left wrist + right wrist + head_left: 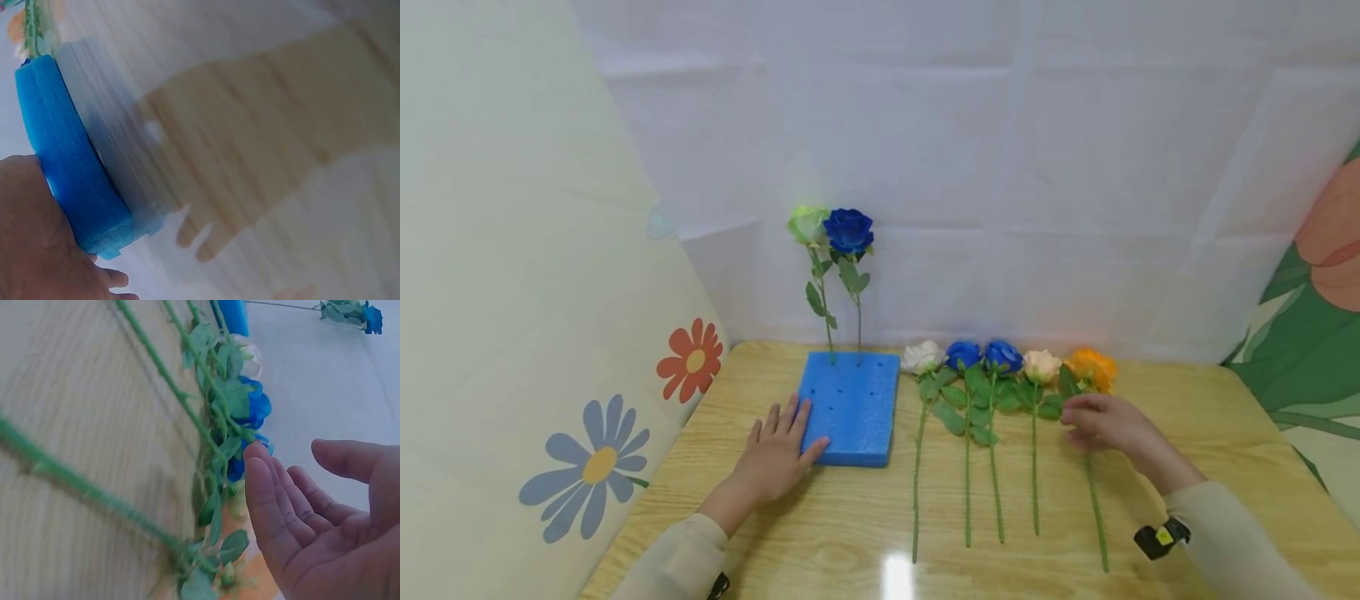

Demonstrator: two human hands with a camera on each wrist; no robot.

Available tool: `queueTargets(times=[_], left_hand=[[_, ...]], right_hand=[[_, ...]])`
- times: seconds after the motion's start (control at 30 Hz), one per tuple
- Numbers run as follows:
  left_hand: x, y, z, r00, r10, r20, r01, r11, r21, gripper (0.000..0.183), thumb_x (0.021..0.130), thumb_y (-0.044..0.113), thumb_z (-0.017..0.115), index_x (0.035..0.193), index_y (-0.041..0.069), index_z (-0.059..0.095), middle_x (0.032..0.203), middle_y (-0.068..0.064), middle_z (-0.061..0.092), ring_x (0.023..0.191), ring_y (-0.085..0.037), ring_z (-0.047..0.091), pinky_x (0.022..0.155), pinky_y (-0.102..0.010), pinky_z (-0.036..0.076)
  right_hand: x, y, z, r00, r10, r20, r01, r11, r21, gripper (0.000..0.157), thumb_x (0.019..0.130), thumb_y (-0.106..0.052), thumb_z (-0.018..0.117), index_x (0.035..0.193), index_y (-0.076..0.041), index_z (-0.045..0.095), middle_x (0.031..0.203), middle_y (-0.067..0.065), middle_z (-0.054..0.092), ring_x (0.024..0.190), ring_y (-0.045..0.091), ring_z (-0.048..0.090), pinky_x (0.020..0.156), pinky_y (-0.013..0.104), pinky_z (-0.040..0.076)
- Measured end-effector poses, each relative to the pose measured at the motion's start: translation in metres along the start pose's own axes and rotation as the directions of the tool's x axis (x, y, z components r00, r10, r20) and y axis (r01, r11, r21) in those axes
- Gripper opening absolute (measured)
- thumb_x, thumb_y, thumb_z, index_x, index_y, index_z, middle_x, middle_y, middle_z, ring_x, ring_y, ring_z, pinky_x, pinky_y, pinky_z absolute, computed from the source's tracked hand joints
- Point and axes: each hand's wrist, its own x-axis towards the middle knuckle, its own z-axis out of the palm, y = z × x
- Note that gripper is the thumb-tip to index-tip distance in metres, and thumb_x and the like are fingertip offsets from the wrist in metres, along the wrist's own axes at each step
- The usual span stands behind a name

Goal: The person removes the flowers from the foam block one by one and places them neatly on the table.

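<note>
My left hand (772, 457) rests with spread fingers along the left side of a blue foam block (857, 425), thumb at its front corner. From the block's back edge rise a pale green rose (808, 225) and a blue rose (850, 232), both upright on their stems. Over the upper stem of a lying orange rose (1096, 369) hovers my right hand (1108, 427). Between its thumb and extended fingers (265, 506) there is nothing in the right wrist view. Just left of it lies a pale pink rose (1042, 366).
Farther left in the row lie two blue roses (1003, 356) and a white rose (922, 357), stems toward the front of the wooden table (842, 533). Several small holes dot the foam's top. A white cloth (925, 167) hangs behind the table.
</note>
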Motion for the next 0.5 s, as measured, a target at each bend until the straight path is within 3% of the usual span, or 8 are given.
queueTargets(times=[0.5], left_hand=[[0.0,-0.001,-0.001,1.0,0.006,0.018,-0.006,1.0,0.03,0.085,0.104,0.063,0.034,0.161,0.003,0.02,0.167,-0.024,0.012,0.15,-0.054,0.013,0.115,-0.073,0.013]], right_hand=[[0.036,-0.039,0.039,0.996,-0.073,0.056,0.072,0.997,0.023,0.057,0.103,-0.026,0.061,0.145,0.009,0.044,0.136,0.031,0.057,0.113,0.039,0.067,0.096,0.048,0.055]])
